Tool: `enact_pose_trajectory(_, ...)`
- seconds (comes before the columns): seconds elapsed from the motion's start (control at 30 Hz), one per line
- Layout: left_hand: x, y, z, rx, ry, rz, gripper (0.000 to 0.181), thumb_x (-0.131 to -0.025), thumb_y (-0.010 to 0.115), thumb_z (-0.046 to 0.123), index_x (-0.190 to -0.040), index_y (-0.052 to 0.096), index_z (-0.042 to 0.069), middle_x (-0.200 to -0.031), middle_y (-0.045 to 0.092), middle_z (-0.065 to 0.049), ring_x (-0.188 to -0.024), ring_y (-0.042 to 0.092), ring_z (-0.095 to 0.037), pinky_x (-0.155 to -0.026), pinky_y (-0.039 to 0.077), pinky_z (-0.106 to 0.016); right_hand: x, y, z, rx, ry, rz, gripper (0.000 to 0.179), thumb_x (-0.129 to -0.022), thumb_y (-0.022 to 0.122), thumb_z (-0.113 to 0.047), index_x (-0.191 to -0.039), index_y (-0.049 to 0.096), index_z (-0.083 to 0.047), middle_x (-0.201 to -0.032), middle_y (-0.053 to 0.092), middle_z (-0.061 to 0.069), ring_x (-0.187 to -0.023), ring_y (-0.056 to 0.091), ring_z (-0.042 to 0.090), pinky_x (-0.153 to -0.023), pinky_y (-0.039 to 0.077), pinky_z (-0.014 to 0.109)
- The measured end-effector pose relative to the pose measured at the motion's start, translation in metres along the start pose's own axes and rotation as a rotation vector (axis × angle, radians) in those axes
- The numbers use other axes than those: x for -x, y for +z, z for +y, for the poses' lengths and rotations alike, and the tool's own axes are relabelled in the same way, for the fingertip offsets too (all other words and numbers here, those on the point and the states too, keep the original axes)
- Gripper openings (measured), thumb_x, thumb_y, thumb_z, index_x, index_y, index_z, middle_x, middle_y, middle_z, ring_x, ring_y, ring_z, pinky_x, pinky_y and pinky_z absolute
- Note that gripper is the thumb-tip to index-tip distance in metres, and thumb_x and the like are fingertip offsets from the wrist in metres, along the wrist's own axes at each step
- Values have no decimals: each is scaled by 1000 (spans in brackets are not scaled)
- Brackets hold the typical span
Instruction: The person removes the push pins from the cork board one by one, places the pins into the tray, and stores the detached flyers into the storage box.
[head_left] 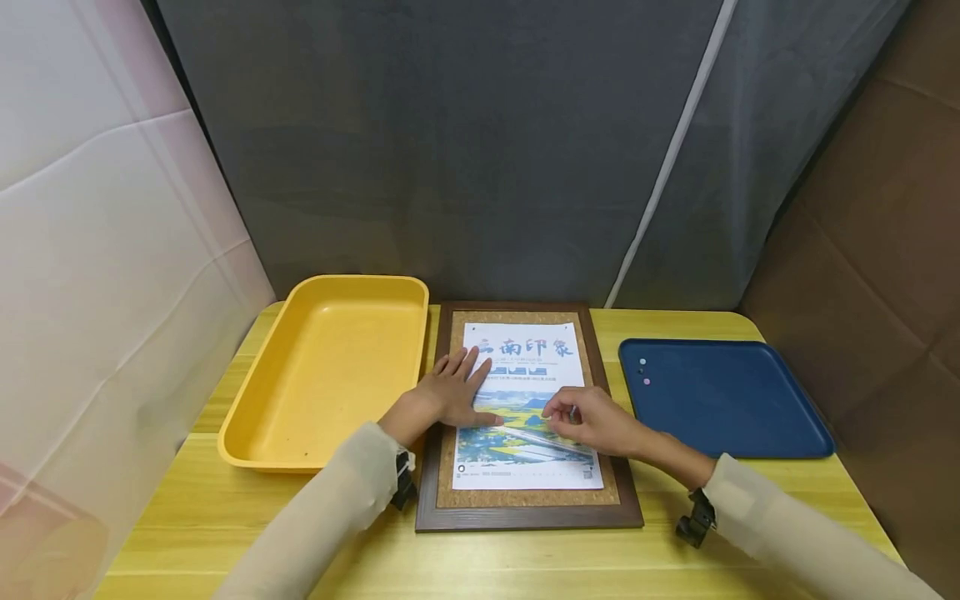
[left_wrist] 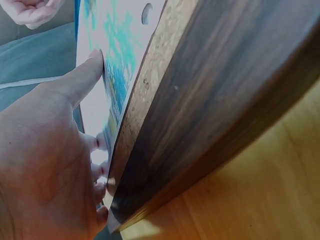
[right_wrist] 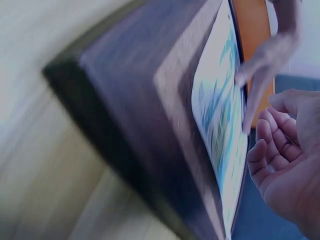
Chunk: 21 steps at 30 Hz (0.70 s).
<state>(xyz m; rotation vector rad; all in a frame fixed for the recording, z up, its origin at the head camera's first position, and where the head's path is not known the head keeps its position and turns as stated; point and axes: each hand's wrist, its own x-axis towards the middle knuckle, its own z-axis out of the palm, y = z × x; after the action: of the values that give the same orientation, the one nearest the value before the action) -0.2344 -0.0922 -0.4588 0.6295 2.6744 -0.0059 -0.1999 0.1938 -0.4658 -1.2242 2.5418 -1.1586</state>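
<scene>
Hands (head_left: 453, 393) (head_left: 592, 417) at poster (head_left: 521, 402), 2 small pieces (head_left: 647, 381) in blue tray (head_left: 720, 400).

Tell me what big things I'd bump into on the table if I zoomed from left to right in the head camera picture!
Yellow tray → framed corkboard with a printed paper on it → blue tray.

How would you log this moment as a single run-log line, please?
left hand: spread on poster; right hand: curled above poster, grip unclear; poster: on framed corkboard; yellow tray: left of corkboard; blue tray: right of corkboard
</scene>
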Motion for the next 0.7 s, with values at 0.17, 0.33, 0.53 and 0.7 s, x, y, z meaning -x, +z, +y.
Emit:
enact_pose_trajectory(0.17, -2, -1, -1, -2, -20, -7, 110, -93, 51, 80, -172, 8, 17, -178, -3, -12, -165, -1, -33, -132, 5, -53, -8, 16, -12, -38, 56, -35, 9, -97, 75, -4, -105, 77, -3, -84, 68, -6, -71, 55, 1, -63, 52, 22)
enact_pose_trajectory(0.33, -5, -3, -1, -7, -19, -14, 110, -94, 53, 80, -172, 8, 17, -178, -3, -13, -165, 0, -33, -132, 5, -52, -13, 30, -24, -72, 60, -55, 7, -98, 74, -5, -105, 77, -4, -84, 68, -7, -70, 55, 0, -63, 52, 22)
enact_pose_trajectory(0.53, -6, -6, -2, 1, -22, -24, 109, -95, 56, 77, -172, 9, 16, -178, -3, -13, -165, 0, -33, -132, 6, -52, -21, 49, -34, -80, 58, -49, 6, -98, 76, -7, -103, 77, -5, -83, 68, -6, -71, 55, -2, -63, 53, 21)
enact_pose_trajectory(0.7, -9, -7, -3, 21, -29, -37, 109, -95, 56, 77, -172, 9, 16, -178, -4, -14, -165, -1, -33, -132, 4, -53, -25, 63, -38, -72, 54, -42, 7, -96, 77, -4, -102, 77, -4, -82, 69, -5, -71, 55, -4, -65, 54, 20)
